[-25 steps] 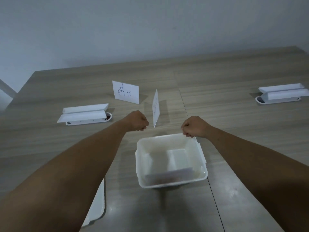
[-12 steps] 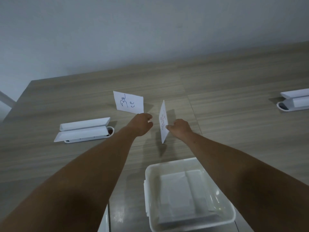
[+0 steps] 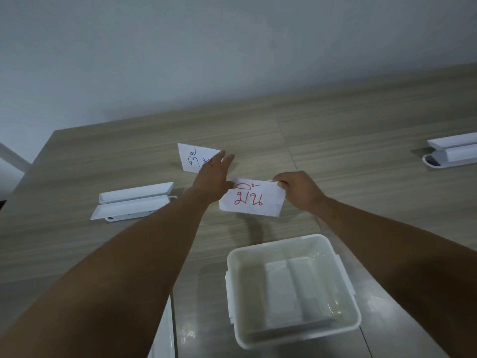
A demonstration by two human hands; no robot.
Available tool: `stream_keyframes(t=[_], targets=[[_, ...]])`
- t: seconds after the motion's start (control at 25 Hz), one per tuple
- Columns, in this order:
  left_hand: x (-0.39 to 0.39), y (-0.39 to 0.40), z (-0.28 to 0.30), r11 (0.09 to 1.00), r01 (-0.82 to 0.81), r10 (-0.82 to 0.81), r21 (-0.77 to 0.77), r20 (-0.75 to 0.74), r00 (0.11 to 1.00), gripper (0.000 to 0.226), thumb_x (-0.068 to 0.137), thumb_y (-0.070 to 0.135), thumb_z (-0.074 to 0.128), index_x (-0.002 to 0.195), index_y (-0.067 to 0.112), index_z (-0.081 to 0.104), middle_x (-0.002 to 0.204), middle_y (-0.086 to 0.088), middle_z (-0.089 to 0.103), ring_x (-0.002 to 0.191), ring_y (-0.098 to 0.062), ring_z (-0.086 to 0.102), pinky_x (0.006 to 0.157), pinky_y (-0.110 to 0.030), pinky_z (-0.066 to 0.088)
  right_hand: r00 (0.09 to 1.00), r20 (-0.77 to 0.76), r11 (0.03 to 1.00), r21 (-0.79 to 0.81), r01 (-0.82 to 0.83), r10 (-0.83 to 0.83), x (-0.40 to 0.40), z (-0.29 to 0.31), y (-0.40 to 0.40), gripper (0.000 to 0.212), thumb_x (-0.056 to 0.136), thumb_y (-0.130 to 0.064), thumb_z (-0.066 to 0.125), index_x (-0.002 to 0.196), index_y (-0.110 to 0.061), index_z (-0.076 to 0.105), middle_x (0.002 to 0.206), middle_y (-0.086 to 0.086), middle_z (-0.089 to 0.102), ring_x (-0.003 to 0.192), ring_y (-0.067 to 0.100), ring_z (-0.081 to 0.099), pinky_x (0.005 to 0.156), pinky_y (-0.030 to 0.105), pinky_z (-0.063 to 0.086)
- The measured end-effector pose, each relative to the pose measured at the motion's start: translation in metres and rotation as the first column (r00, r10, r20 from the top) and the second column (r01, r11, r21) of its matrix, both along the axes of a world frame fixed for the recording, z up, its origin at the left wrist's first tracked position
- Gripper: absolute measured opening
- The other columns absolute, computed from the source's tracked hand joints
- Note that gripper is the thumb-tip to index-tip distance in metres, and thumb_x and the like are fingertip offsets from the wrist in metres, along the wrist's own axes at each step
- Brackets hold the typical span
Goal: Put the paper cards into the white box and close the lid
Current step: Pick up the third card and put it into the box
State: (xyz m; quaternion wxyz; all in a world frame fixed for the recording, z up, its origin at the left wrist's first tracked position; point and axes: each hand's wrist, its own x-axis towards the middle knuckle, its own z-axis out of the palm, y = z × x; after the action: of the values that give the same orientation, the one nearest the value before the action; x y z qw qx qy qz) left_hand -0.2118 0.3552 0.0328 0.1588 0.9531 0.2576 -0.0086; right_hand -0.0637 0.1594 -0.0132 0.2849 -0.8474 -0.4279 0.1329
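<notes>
Currently right hand [image 3: 300,189] pinches the red-lettered card [image 3: 251,200] by its top corner, above the table [image 3: 361,140]; left hand [image 3: 215,177], fingers spread, reaches toward the standing card [image 3: 192,157]. Collection step. Next: grasp it, carry both to white box [image 3: 333,250].

Dim, cool, even light with soft shadows, a faint sheen on the table [image 3: 348,161], wide-angle bending at edges.

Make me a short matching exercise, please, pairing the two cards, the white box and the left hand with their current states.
1. red-lettered card
2. blue-lettered card
3. white box
4. left hand

a. open, lid off
b. fingers spread, reaching forward
c. standing on the table
d. pinched by the right hand

Pairs: 1-d, 2-c, 3-a, 4-b
</notes>
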Motion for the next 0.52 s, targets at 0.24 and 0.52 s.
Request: stream_keyframes(t=[0.24,0.52], targets=[[-0.009,-0.027,0.047,0.993,0.019,-0.010,-0.116,0.079,0.997,0.037,0.083,0.024,0.073,0.116,0.007,0.071,0.118,-0.011,0.071,0.110,-0.027,0.064,0.086,-0.028,0.043,0.999,0.010,0.999,0.015,-0.047,0.047,0.005,0.069,-0.033,0.023,0.094,-0.006,0.055,0.109,-0.001,0.072,0.110,0.015,0.073,0.101,0.027,0.067,0.084,0.023,0.044],[-0.069,-0.079,0.067,0.920,-0.052,0.083,-0.388,0.065,0.994,0.028,0.081,0.011,0.076,0.106,-0.001,0.073,0.101,-0.016,0.074,0.089,-0.027,0.072,0.076,-0.034,0.060,0.956,-0.287,0.997,0.050,-0.052,0.064,-0.038,0.094,-0.083,0.019,0.091,-0.006,0.061,0.105,0.000,0.072,0.100,0.017,0.073,0.082,0.023,0.070,0.070,0.029,0.061]])
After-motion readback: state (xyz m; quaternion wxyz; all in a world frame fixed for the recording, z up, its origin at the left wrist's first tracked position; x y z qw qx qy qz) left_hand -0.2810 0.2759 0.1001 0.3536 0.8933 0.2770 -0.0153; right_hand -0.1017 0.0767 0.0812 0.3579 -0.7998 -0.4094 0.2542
